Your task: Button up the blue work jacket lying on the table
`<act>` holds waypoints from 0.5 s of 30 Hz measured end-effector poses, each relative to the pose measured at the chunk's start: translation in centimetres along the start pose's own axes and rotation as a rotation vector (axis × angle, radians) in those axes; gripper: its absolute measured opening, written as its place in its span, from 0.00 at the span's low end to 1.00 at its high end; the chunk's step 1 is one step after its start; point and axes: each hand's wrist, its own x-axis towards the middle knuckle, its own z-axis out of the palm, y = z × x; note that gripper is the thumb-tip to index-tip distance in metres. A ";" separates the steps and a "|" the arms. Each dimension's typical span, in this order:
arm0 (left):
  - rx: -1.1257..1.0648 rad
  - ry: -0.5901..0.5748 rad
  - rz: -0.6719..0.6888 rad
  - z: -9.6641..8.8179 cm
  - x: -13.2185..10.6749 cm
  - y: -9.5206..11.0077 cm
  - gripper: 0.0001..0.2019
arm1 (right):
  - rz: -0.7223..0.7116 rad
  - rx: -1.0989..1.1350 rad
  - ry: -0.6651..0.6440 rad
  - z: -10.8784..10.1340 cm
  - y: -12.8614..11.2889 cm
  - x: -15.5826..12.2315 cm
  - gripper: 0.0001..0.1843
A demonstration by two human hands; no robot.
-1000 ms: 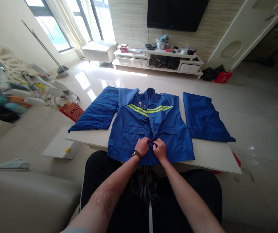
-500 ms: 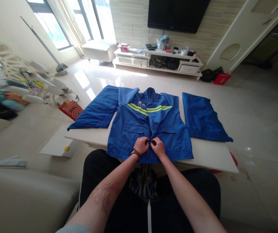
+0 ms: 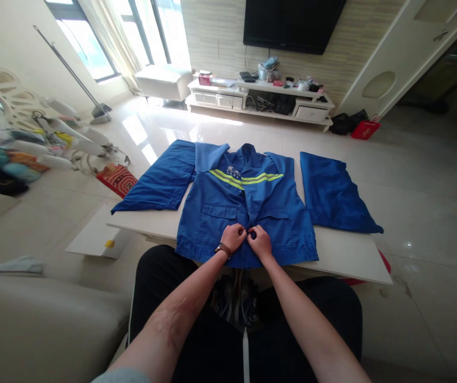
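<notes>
Both the left hand point(image 3: 233, 237) and right hand point(image 3: 259, 241) have edged up the front of the jacket point(image 3: 208, 226), spread on the table point(image 3: 344, 255), and now pinch its opening shut, fingertips touching.

Both bare forearms are reaching forward and drawing together, elbows spread wide. The bare left hand point(image 3: 233, 237) is curling its fingers into a tight pinch, knuckles up. The bare right hand point(image 3: 259, 242) is mirroring it just beside, fingertips of both hands touching.
</notes>
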 end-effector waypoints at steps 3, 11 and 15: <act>-0.008 -0.003 -0.004 -0.1 0.0 0.0 0.09 | -0.004 -0.021 0.015 0.0 -0.2 -0.1 0.05; -0.025 -0.003 0.002 0.0 0.0 -0.1 0.07 | -0.048 -0.076 0.038 -0.1 -0.3 -0.3 0.05; -0.033 -0.008 0.009 -0.1 0.0 -0.1 0.05 | -0.051 -0.085 0.034 -0.1 -0.3 -0.4 0.06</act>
